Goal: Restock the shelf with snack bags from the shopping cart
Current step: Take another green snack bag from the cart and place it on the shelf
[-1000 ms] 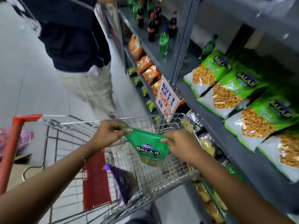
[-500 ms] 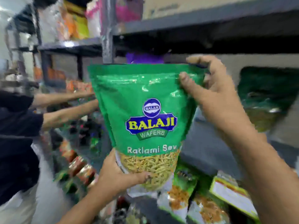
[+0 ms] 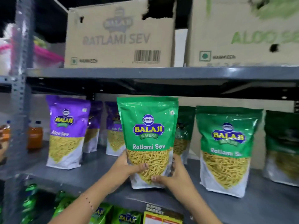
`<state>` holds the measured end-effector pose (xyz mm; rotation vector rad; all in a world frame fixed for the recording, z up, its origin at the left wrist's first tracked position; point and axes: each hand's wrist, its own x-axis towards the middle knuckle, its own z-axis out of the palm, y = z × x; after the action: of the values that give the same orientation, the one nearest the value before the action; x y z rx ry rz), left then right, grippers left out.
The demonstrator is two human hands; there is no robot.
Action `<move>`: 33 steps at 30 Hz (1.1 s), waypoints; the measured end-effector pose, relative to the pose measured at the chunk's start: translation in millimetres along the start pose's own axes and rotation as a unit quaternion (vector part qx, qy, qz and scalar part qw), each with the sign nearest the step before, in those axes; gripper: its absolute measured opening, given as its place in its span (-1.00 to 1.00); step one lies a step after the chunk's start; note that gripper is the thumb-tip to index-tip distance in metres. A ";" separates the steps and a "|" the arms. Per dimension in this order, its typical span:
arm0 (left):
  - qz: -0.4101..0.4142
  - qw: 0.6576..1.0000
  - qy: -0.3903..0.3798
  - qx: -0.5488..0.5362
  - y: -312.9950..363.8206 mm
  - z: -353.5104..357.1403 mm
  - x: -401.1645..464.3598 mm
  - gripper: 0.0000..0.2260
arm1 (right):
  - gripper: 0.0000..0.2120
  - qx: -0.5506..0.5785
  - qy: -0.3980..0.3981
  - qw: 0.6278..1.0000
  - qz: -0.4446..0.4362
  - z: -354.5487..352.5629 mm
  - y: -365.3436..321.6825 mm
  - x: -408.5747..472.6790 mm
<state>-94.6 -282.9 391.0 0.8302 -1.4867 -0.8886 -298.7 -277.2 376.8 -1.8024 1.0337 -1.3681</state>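
Bag now on the shelf (image 3: 84, 177). A second ago it sat low in the cart between both hands; half a second ago it was held up in the air, one hand under it, the other pinching its top edge. Both hands have since dropped to its lower half.

Left to right along the shelf: orange bottles (image 3: 34, 136) at the far 9 o'clock side. Purple bag (image 3: 67, 131) upright, more purple ones behind it. Then the green bag (image 3: 148, 139), centre, upright, its base touching or all but touching the shelf near the front edge. Left hand (image 3: 124, 165) wraps its lower left side, thumb across the clear window. Right hand (image 3: 175, 173) cups the lower right corner. Both grips closed on the bag, not yet let go. At 3 o'clock of it, a matching green bag (image 3: 226, 147) stands near, apart, with others behind and beyond.

Cartons (image 3: 119, 34) on the tier above.

Judgement: placing is nearly done. This bag stands in line with its own kind, label forward. What remains is releasing it. The cart is out of view.
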 end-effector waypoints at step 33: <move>-0.231 0.952 0.178 0.097 -67.8 -139.9 -287.6 -0.81 | -0.72 -0.105 -0.469 0.870 -0.108 209.0 67.5 -190.0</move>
<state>72.1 -70.5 206.7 1.4439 -1.0872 -0.8772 -138.5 -137.3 179.1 -2.3927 0.4498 -0.3259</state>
